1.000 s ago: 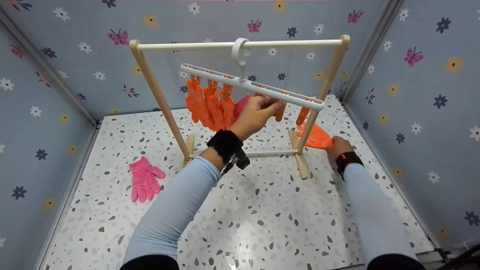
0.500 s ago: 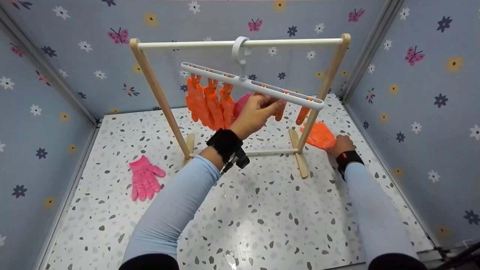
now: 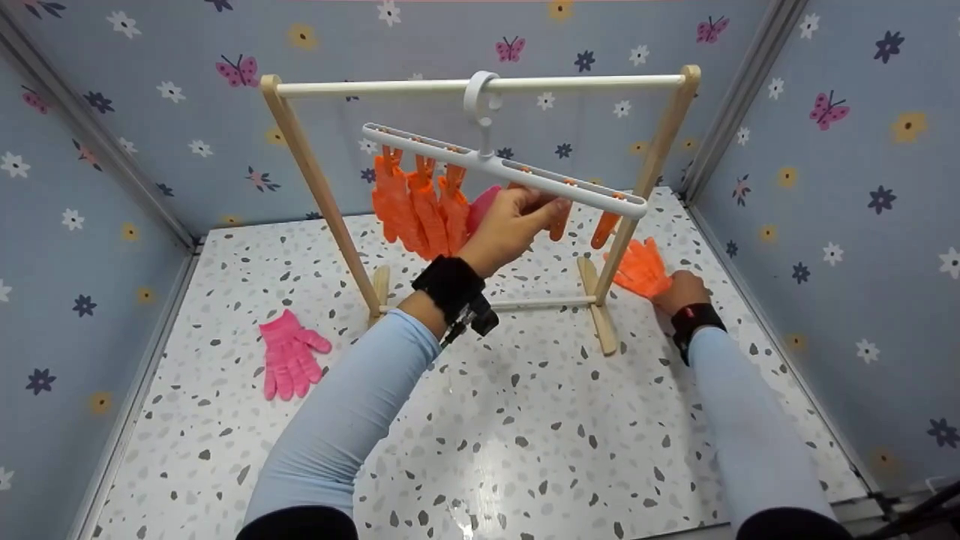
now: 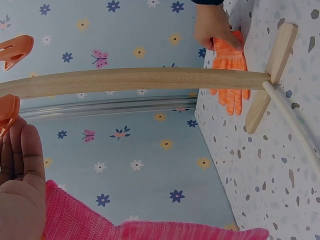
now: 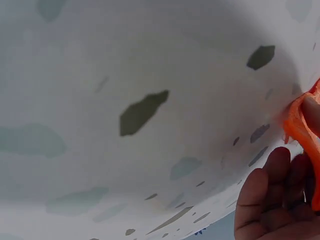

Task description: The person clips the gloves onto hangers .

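Observation:
My left hand (image 3: 510, 225) is raised at the right half of a white clip hanger (image 3: 555, 180). Its fingertips pinch an orange clothespin (image 3: 559, 225); in the left wrist view they meet that clothespin (image 4: 7, 110). Down on the floor at right, my right hand (image 3: 681, 291) grips the cuff of an orange glove (image 3: 641, 270), whose fingers point away, partly behind the rack's post. The right wrist view has the thumb at the orange cuff (image 5: 302, 125). Orange gloves (image 3: 420, 214) hang from the hanger's left clips, and a pink glove (image 3: 484, 206) hangs partly hidden behind my left hand.
A wooden rack with a white top bar (image 3: 585, 82) carries the hanger; its right foot (image 3: 600, 315) stands near my right hand. Another pink glove (image 3: 289, 356) lies on the speckled floor (image 3: 480, 420) at left. A further orange clothespin (image 3: 606, 229) hangs at the hanger's right end.
The orange glove at my right hand has swung and spread, so its fingers now point away from me. My left hand stays at the clothespin.

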Demonstrator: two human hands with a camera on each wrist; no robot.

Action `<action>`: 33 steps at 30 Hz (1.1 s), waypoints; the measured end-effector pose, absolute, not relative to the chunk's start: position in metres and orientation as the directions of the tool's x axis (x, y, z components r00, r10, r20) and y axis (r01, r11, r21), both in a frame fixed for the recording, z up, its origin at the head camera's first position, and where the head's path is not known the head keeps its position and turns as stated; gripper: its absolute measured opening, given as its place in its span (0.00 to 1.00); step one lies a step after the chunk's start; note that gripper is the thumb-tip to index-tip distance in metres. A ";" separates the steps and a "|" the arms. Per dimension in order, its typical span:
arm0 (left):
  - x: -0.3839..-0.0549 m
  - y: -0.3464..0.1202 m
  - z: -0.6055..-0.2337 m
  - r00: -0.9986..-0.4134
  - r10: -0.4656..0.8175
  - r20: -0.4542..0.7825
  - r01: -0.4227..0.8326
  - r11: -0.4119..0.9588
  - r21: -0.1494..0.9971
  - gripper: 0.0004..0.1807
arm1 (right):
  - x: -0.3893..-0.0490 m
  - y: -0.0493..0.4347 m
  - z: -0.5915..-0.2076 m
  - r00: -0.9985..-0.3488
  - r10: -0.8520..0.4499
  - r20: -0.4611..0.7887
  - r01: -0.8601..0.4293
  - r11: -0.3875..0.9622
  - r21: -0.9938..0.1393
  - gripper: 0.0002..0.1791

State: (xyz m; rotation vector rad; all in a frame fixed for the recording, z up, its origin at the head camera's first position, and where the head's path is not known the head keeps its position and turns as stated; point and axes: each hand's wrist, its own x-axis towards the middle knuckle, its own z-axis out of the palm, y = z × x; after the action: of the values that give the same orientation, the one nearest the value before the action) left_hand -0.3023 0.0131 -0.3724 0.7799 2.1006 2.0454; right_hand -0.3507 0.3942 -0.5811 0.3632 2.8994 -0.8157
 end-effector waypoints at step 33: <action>-0.301 0.012 -0.372 -0.872 0.421 0.249 0.266 -0.020 0.964 0.15 | -0.338 0.396 -0.537 -0.967 0.254 -0.017 0.209 0.752 -0.625 0.10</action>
State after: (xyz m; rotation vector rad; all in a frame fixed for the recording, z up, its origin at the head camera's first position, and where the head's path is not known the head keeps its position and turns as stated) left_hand -0.3012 0.0121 -0.3716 0.7450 2.1149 2.0318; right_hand -0.3378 0.3957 -0.5370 0.3979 3.0045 -1.0588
